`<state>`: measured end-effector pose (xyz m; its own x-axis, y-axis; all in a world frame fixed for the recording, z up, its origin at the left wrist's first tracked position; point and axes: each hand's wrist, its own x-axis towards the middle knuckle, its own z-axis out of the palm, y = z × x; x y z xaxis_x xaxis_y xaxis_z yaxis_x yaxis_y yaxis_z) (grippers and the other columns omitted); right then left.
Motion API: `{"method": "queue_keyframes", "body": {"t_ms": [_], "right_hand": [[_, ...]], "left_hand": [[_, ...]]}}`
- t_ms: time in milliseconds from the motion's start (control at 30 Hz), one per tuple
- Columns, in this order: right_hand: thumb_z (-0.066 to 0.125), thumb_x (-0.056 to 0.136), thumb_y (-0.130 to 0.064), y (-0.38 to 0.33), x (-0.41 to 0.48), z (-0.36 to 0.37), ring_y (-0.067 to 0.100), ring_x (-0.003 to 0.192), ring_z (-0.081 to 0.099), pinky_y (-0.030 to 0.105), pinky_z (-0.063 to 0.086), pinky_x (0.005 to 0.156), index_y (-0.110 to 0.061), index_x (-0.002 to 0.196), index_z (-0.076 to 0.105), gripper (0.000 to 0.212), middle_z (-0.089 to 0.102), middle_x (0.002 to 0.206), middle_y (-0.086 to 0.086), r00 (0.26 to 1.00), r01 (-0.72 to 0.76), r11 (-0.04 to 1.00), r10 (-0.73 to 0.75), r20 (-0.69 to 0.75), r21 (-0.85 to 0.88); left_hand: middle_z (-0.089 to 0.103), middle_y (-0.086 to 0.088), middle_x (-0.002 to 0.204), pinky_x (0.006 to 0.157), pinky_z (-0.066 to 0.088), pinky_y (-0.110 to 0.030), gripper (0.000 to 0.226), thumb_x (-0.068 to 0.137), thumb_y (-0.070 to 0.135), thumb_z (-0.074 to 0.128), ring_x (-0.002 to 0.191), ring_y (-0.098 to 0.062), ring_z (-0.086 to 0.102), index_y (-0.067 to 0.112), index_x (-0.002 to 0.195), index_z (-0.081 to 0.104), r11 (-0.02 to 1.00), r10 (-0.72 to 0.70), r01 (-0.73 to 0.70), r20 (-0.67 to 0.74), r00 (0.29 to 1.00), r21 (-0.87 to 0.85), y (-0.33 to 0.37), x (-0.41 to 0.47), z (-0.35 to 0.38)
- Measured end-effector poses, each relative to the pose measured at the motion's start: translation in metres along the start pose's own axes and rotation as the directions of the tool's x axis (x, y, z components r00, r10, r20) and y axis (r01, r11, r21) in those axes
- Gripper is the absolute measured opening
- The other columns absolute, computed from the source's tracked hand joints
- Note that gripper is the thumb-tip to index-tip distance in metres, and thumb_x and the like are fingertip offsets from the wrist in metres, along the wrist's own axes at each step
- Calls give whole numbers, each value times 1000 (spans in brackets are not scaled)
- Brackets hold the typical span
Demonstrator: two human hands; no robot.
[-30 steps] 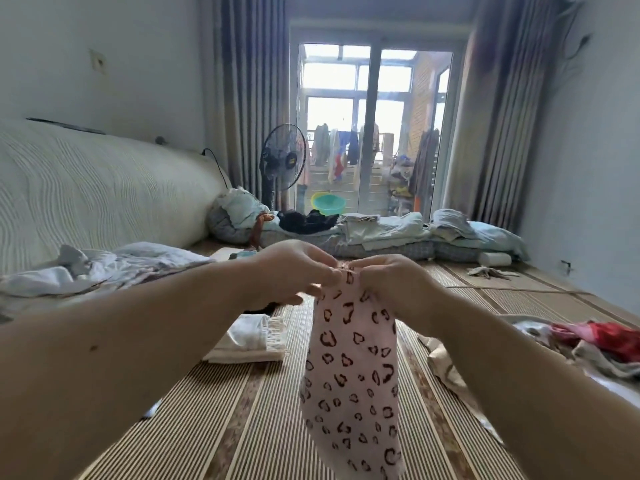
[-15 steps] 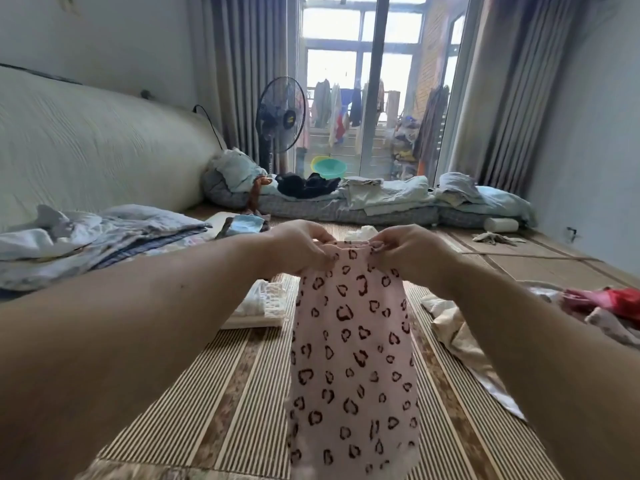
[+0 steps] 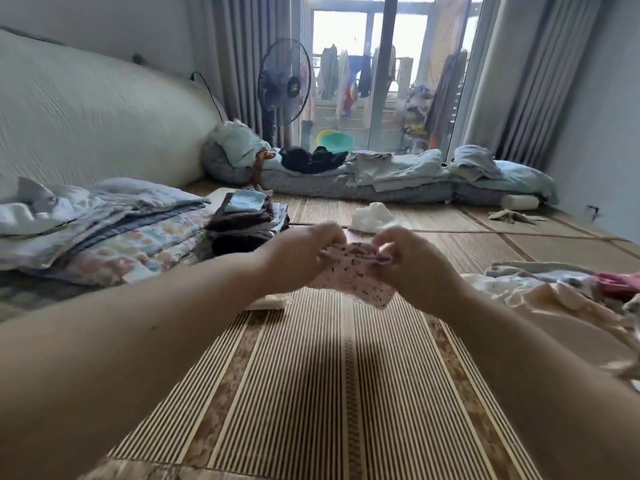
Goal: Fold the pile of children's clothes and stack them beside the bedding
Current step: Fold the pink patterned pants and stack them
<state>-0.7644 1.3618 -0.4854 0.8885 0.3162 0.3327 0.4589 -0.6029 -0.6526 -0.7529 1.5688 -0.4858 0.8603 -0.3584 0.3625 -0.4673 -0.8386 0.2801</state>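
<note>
A small pink garment with dark heart prints (image 3: 349, 277) is stretched nearly flat above the striped mat. My left hand (image 3: 304, 251) grips its left end and my right hand (image 3: 403, 261) grips its right end, fingers curled round the cloth. A stack of folded dark clothes (image 3: 244, 223) with a light blue piece on top sits on the left, beside folded patterned bedding (image 3: 114, 233). A loose heap of unfolded clothes (image 3: 557, 299), beige and pink, lies at the right.
The striped bamboo mat (image 3: 329, 393) spreads below my arms. A white crumpled cloth (image 3: 375, 216) lies beyond my hands. Bedding and pillows (image 3: 398, 178) line the far end by the glass door. A standing fan (image 3: 285, 88) is at the back left. A padded headboard (image 3: 86, 119) runs along the left.
The heart-print garment hung down long from my hands; now it is lifted and turned nearly horizontal, bunched shorter between them. The view has tilted down, bringing the folded stack into sight.
</note>
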Motion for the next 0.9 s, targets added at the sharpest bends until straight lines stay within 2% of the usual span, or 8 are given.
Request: {"method": "queue_keyframes", "body": {"t_ms": [100, 167, 267, 367, 600, 667, 767, 900], "right_hand": [[70, 84, -9, 34, -46, 44, 2, 71, 63, 17, 51, 60, -24, 103, 63, 25, 64, 84, -7, 957, -56, 997, 38, 287, 54], [69, 86, -18, 57, -78, 75, 1, 75, 61, 19, 50, 65, -35, 89, 66, 18, 65, 82, -12, 887, -102, 993, 117, 447, -56], [69, 85, -31, 77, -113, 99, 0, 65, 54, 16, 43, 58, -31, 71, 64, 15, 60, 67, -16, 795, -123, 966, 233, 560, -228], [69, 85, -37, 76, -122, 97, 5, 65, 53, 24, 45, 63, -20, 82, 69, 17, 61, 68, -11, 764, -80, 958, 236, 600, -274], [68, 81, -41, 73, -119, 70, 6, 70, 52, 30, 45, 73, -25, 73, 67, 18, 61, 71, -8, 595, -276, 953, 269, 757, -121], [66, 83, -36, 76, -107, 63, 14, 80, 58, 36, 49, 81, -17, 78, 68, 20, 68, 86, 6, 605, -385, 923, 231, 762, 26], [66, 80, -22, 88, -83, 55, 26, 90, 67, 38, 56, 82, -6, 90, 70, 19, 70, 96, 13, 741, -541, 757, 223, 633, 366], [62, 90, -29, 106, -56, 74, 26, 83, 71, 50, 58, 78, -10, 106, 68, 26, 73, 96, 7, 827, -561, 691, 491, 274, 456]], "left_hand": [[51, 24, 79, 66, 43, -8, 25, 91, 24, 60, 70, 11, 51, 29, 115, 59, 990, -58, 78, 165, 985, -116, -9, -50, 52], [59, 17, 89, 69, 47, -9, 26, 92, 23, 59, 75, 7, 55, 35, 115, 56, 982, -60, 117, 350, 935, -146, -12, -89, 86], [64, 6, 116, 85, 50, -26, 41, 93, 16, 55, 97, -11, 63, 43, 122, 46, 994, -30, 82, 521, 853, -77, -6, -135, 124], [62, 5, 124, 90, 48, -24, 58, 84, 8, 52, 105, -13, 61, 45, 127, 43, 992, -20, 83, 524, 852, -97, 0, -154, 130], [60, 14, 65, 56, 47, -19, 53, 76, 14, 52, 57, -4, 53, 48, 116, 52, 816, 59, 315, 611, 790, -485, 7, -136, 106], [62, 10, 66, 54, 46, -17, 56, 73, 11, 50, 57, -3, 58, 39, 121, 53, 737, 38, 378, 593, 804, -560, 5, -116, 102], [64, 4, 85, 60, 54, -24, 52, 73, 12, 50, 68, -10, 68, 35, 120, 53, 672, -69, 412, 502, 862, -615, -3, -74, 104], [65, -1, 100, 60, 56, -23, 56, 86, 14, 57, 75, -12, 69, 26, 139, 42, 681, -322, 484, 370, 872, -550, -20, -22, 129]]}}
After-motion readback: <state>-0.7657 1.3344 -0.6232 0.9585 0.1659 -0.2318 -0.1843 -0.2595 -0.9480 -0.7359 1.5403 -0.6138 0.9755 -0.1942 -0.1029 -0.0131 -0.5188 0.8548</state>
